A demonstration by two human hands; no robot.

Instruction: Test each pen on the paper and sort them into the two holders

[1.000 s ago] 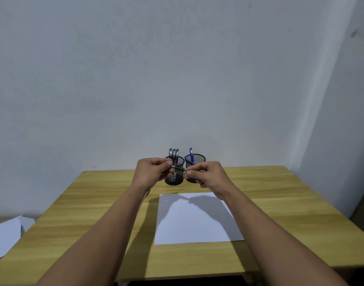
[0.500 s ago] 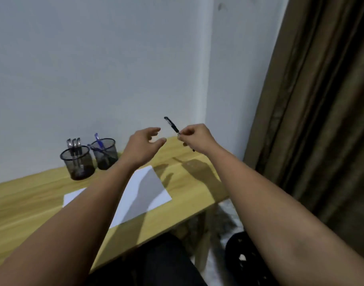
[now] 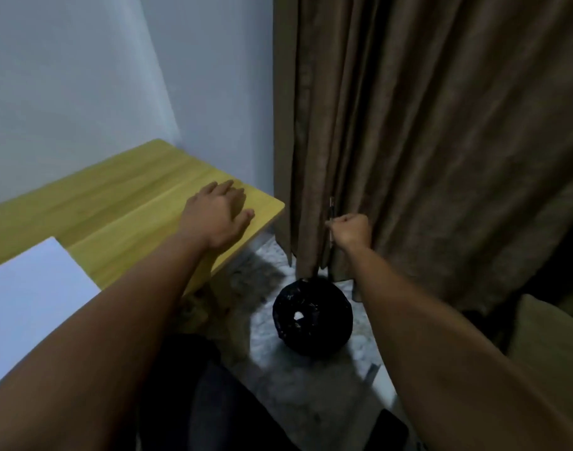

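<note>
Head view: since half a second ago the camera has swung right, and both pen holders have left the frame. The left hand (image 3: 217, 215), then raised, now lies flat, fingers spread and empty, on the wooden table (image 3: 122, 196) near its corner. The right hand (image 3: 350, 231) is a closed fist gripping the pen (image 3: 331, 209) upright over the black-lined bin (image 3: 312, 317), before the brown curtain (image 3: 441, 141). The pen is dim, mostly hidden. The paper (image 3: 28, 288) is cut off at left.
</note>
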